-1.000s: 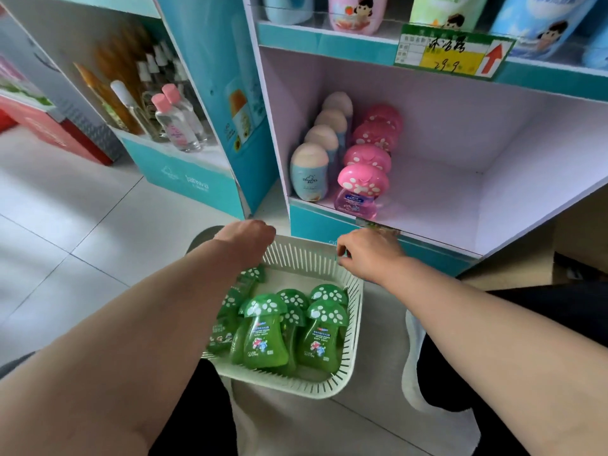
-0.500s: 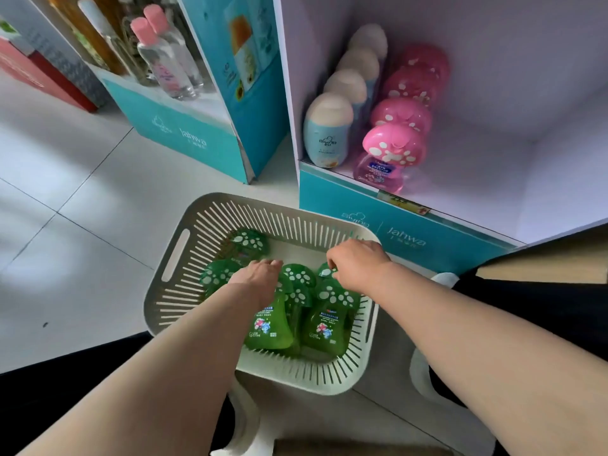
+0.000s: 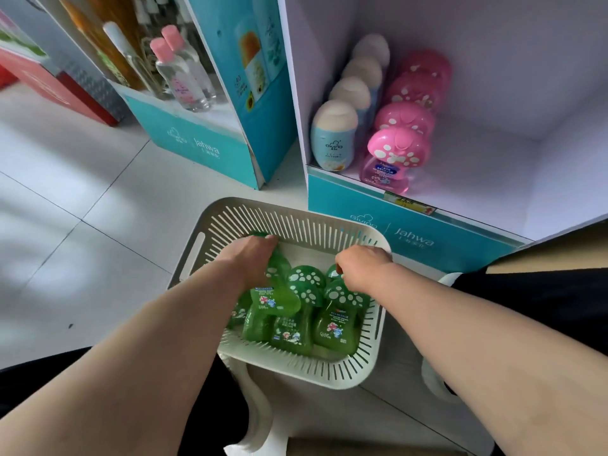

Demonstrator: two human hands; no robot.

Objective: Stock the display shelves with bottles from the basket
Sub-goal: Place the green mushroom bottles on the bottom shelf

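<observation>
Left hand [image 3: 250, 260] grips tilted green bottle [image 3: 279, 292] by cap end, at basket [image 3: 296, 220] left side. Right hand [image 3: 362, 268] curled round cap of second green bottle [image 3: 333, 274], near basket's far right corner. Other green bottles [image 3: 335, 324] lie along near edge.

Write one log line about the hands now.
left hand: grips green bottle | right hand: over other bottles, grip hidden | basket: on floor

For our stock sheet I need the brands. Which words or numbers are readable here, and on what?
"Jahwa": left stand's teal base
"Jahwa": shelf's teal front
"Giving": cream-capped bottle
"40": side poster
Too blurred: price tag, green bottles' labels
</observation>
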